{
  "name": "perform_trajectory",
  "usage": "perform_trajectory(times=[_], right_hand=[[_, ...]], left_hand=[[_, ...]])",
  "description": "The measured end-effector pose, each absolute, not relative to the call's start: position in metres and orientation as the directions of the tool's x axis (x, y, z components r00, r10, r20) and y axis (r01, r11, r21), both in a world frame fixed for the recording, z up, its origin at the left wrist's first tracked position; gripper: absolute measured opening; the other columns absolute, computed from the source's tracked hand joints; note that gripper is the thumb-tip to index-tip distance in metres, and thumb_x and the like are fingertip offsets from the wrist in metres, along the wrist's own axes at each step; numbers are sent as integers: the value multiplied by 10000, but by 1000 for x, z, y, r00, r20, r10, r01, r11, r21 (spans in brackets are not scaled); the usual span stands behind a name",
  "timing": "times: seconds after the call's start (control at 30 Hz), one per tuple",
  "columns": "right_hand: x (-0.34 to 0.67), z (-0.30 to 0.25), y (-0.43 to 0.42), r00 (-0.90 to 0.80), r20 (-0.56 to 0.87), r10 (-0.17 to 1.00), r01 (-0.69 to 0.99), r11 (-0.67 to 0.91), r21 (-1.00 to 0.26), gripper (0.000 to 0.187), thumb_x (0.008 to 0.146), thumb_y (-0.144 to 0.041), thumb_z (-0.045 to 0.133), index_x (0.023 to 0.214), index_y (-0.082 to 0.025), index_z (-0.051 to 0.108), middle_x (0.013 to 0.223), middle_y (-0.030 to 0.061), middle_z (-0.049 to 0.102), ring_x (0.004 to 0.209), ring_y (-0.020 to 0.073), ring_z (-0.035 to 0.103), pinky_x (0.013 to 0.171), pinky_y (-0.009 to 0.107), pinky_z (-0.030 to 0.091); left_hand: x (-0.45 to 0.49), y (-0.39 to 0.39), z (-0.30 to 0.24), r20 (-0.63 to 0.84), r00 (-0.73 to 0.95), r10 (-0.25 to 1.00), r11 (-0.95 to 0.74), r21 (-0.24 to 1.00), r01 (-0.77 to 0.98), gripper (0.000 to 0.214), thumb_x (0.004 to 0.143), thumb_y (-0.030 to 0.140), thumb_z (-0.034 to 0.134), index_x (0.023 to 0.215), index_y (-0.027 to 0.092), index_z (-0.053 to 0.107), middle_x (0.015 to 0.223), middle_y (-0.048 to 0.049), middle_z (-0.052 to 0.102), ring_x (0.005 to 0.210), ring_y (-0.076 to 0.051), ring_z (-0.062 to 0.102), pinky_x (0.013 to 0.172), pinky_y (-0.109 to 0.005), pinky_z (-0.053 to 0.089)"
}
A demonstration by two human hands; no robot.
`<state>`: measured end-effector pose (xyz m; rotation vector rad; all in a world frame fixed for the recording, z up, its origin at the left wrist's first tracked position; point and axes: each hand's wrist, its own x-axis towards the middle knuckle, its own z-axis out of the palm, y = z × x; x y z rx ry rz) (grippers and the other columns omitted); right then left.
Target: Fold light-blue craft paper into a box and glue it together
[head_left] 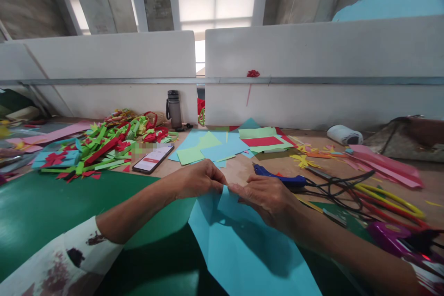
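A large sheet of light blue paper (256, 249) with crease lines hangs toward me over the green mat (149, 222). At its far edge my left hand (199, 178) pinches the paper between thumb and fingers. Close beside it, my right hand (267, 194) grips the same edge, fingertips nearly meeting those of the left. A small part of the paper stands up between the two hands. Just past my right hand lies a blue glue gun (282, 180) with a black cord. Several blue, green and red paper pieces (225, 148) lie beyond the hands.
On the left, a phone (153, 158) lies beside a heap of green and red paper strips (111, 141). A grey bottle (174, 110) stands at the back. To the right are scissors with yellow handles (391, 199), pink paper (385, 164) and a purple device (398, 240).
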<state>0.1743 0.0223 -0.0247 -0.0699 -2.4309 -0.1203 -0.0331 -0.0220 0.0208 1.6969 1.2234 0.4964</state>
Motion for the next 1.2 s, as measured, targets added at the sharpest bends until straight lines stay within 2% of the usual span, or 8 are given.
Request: perform_trajectory(times=[0.2, 0.43, 0.57, 0.77, 0.97, 1.2], right_hand=[[175, -26, 24, -769, 638, -43, 69, 986, 149, 341, 880, -88, 428, 1213, -142, 479, 717, 9, 662, 594, 95, 571, 621, 266, 443], [177, -31, 29, -836, 542, -88, 99, 947, 307, 340, 871, -75, 412, 1203, -105, 475, 599, -7, 573, 519, 113, 463, 564, 283, 385], [178, -27, 26, -862, 490, -130, 83, 917, 390, 344, 872, -69, 380, 1205, -69, 466, 590, 2, 550, 517, 128, 449, 557, 295, 363], [179, -20, 15, -890, 454, -45, 136, 924, 358, 311, 881, -69, 362, 1159, -65, 501, 629, 24, 572, 565, 144, 496, 602, 311, 381], [178, -23, 15, -893, 450, -21, 169, 910, 378, 315, 890, -73, 352, 1168, -73, 500, 650, 29, 582, 584, 142, 501, 618, 311, 386], [178, -21, 15, -900, 436, -21, 173, 899, 402, 322, 857, -61, 397, 1155, -57, 520, 632, 26, 564, 560, 150, 485, 584, 314, 361]], left_hand=[[-34, -21, 20, -224, 425, 877, 9, 893, 450, 211, 674, 245, 591, 787, 98, 692, 605, -12, 616, 541, -107, 509, 540, -207, 411], [-34, -21, 21, -260, 399, 879, 73, 901, 427, 175, 677, 211, 574, 764, 105, 683, 586, -1, 617, 506, -93, 496, 527, -201, 400], [-34, -20, 19, -270, 405, 874, 82, 902, 424, 192, 667, 215, 579, 784, 105, 684, 599, -6, 625, 494, -95, 488, 509, -206, 381], [-32, -20, 17, -293, 386, 875, 150, 921, 358, 181, 641, 194, 580, 760, 94, 674, 608, -11, 624, 501, -93, 488, 520, -210, 382], [-33, -21, 18, -295, 391, 872, 145, 917, 371, 209, 643, 214, 575, 783, 93, 674, 617, -10, 619, 515, -95, 486, 518, -206, 382], [-33, -24, 25, -253, 466, 848, 17, 892, 452, 257, 699, 248, 551, 856, 81, 667, 610, -5, 576, 558, -99, 478, 542, -203, 396]])
